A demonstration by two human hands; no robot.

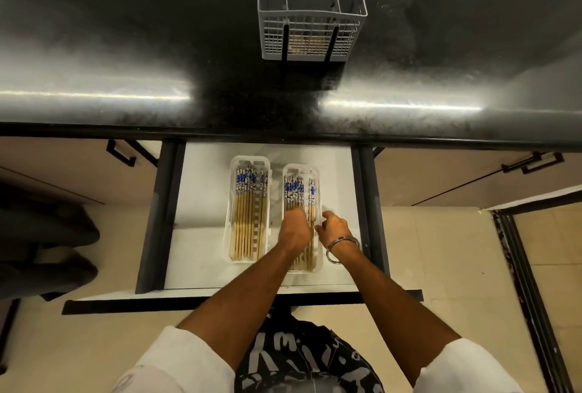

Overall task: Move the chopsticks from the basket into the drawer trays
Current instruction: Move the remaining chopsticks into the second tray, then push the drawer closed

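Observation:
The open drawer (201,203) holds two white trays. The left tray (229,235) is filled with several wooden chopsticks (244,219) with blue-and-white tops. The right tray (318,172) also holds several such chopsticks (294,187). My left hand (294,228) reaches into the right tray, its fingers curled down onto the chopsticks there. My right hand (333,225), wearing a metal bangle, rests at the right tray's right rim with fingers curled. The grey cutlery basket (310,30) with purple handle stands on the counter at the back; a few chopstick ends show through its mesh.
The dark glossy counter (126,46) runs across the view above the drawer. Closed cabinet doors with black handles (121,153) flank the drawer. Beige floor tiles lie to the right, and a dark doorframe (529,298) sits at the far right.

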